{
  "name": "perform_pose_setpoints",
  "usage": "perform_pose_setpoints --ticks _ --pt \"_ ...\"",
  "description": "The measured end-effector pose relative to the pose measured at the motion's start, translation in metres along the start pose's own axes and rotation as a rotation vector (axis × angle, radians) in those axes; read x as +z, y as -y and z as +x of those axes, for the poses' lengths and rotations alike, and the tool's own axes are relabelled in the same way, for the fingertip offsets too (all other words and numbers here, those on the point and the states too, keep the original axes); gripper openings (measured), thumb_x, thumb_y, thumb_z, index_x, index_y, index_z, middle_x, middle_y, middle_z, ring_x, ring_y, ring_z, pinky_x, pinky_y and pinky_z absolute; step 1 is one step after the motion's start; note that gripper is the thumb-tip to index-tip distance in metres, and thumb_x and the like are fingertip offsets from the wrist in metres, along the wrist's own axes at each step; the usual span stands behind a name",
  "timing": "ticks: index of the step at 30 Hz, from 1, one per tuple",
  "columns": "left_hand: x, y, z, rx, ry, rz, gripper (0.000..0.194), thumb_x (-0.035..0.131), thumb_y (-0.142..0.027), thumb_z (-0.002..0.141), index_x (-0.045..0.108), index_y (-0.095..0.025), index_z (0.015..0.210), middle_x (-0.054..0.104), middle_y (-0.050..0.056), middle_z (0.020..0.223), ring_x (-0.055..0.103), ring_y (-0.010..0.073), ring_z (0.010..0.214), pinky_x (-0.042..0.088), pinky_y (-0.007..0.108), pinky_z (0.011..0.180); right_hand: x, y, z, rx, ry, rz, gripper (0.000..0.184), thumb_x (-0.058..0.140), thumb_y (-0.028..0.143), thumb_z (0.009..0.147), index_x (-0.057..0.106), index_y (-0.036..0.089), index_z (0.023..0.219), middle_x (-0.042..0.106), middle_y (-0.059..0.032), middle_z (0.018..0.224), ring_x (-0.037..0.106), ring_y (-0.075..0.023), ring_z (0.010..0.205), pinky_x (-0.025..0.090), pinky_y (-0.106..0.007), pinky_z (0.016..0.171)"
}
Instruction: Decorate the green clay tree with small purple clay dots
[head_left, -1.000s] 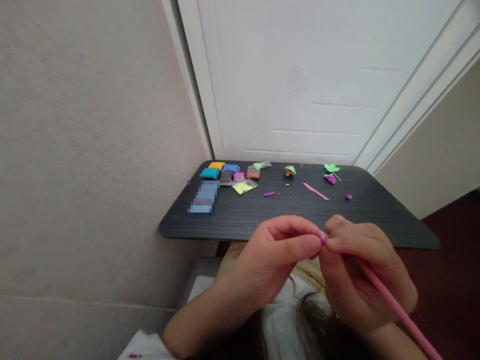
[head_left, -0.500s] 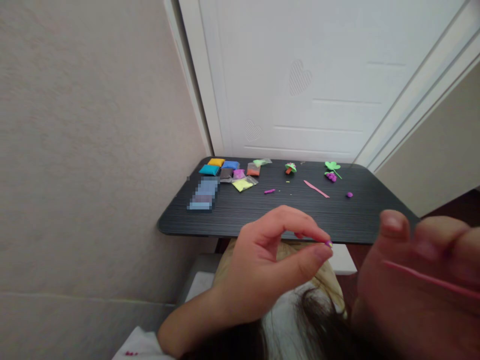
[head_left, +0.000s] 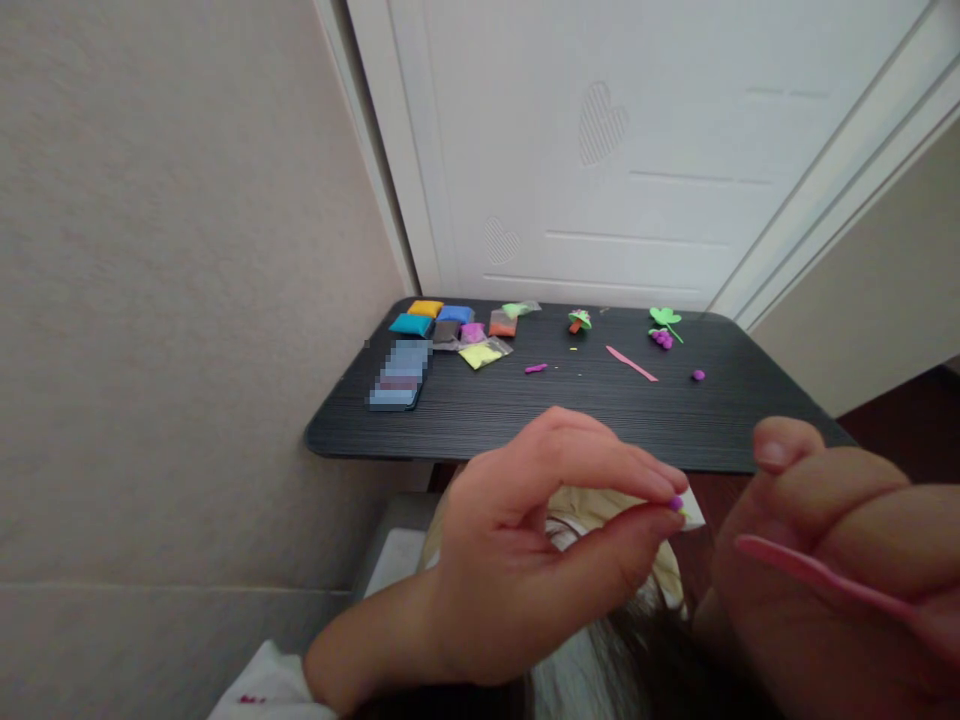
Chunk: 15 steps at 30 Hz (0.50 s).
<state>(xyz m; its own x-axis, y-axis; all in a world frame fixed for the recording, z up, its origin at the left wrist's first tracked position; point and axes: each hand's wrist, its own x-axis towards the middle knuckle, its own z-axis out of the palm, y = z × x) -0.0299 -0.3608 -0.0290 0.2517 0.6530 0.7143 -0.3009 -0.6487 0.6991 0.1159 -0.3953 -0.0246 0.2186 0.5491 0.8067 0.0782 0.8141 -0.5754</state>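
Between thumb and index finger, my left hand [head_left: 555, 550] pinches a tiny purple piece of modelling clay [head_left: 676, 503] with a bit of yellow on it. Close to the camera at the right, my right hand [head_left: 832, 560] has its fingers curled around a pink clay tool [head_left: 817, 575], whose narrow tip points left toward the purple piece without touching it. On the dark table [head_left: 480, 425] beyond lie a purple clay ball [head_left: 698, 376], a purple clay strip [head_left: 535, 369] and a second pink clay tool [head_left: 631, 364].
Packets of coloured clay, one of them yellow [head_left: 480, 355], lie at the back left by a blurred-out phone [head_left: 401, 375]. Toward the back stand a clay mushroom-like figure [head_left: 579, 321], a green clover shape [head_left: 665, 317] and a purple grape-like cluster [head_left: 661, 340]. A white door [head_left: 525, 150] rises behind.
My left hand has shifted slightly right and turned, so the purple piece shows more. The pink tool in my right hand has moved a little left and tilts more. The view has dipped slightly.
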Motion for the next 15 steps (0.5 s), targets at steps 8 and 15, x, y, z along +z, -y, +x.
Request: perform_pose_setpoints --ticks 8,15 --pt "0.001 -0.001 0.002 -0.199 0.024 -0.256 0.022 0.059 0.0 0.068 0.059 -0.017 0.082 0.061 0.001 0.077 0.055 0.0093 0.075 0.046 0.025 0.069 0.025 0.006 0.011 -0.097 -0.123 -0.068 0.039 0.035 0.037 0.083 0.045 0.026 0.047 0.037 0.0028 0.038 0.036 -0.0107 0.035 0.033 -0.04 0.054" --pt "0.002 0.001 0.001 -0.248 0.012 -0.306 0.024 0.06 -0.003 0.068 0.06 -0.021 0.085 0.06 0.0 0.072 0.054 0.0098 0.073 0.045 0.026 0.068 0.025 0.003 0.009 -0.066 -0.119 0.01 0.034 0.032 0.041 0.084 0.054 0.029 0.062 0.044 0.0022 0.045 0.041 -0.0133 0.04 0.036 -0.04 0.055"
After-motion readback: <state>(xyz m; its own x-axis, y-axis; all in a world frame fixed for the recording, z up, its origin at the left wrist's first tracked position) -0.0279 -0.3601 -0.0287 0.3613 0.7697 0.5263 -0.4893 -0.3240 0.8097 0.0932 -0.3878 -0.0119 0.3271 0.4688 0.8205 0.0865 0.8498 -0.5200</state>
